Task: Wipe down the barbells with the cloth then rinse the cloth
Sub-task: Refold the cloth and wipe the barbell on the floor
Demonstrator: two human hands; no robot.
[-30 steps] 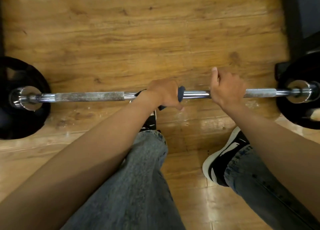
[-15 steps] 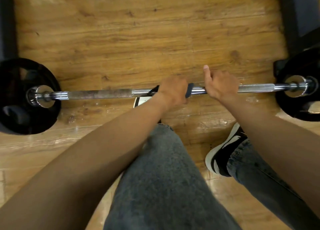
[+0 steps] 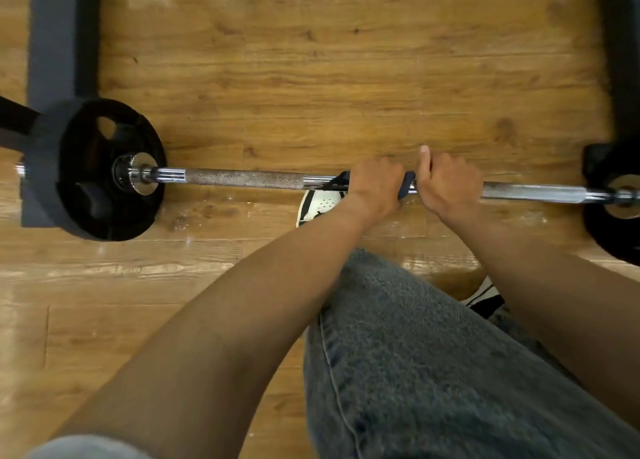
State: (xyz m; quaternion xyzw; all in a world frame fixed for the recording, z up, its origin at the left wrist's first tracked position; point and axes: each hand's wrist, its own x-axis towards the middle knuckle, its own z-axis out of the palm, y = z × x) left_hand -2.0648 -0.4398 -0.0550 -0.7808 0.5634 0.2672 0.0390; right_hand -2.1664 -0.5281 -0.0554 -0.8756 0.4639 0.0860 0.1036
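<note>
Wiping mid-bar: left grip (image 3: 375, 188) clenches cloth (image 3: 405, 187) around barbell (image 3: 242, 179); right grip (image 3: 446, 188) clasps bare bar beside it. Rinsing outstanding.

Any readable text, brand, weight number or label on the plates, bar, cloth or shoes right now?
None can be read.
Left weight plate: black face, no number or brand legible.
Right weight plate: mostly cut off, nothing legible.
Barbell shaft: knurling only, no marking.
Cloth: dark blue, mostly hidden under the left hand.
Shoe: dark stripes, no words.
</note>
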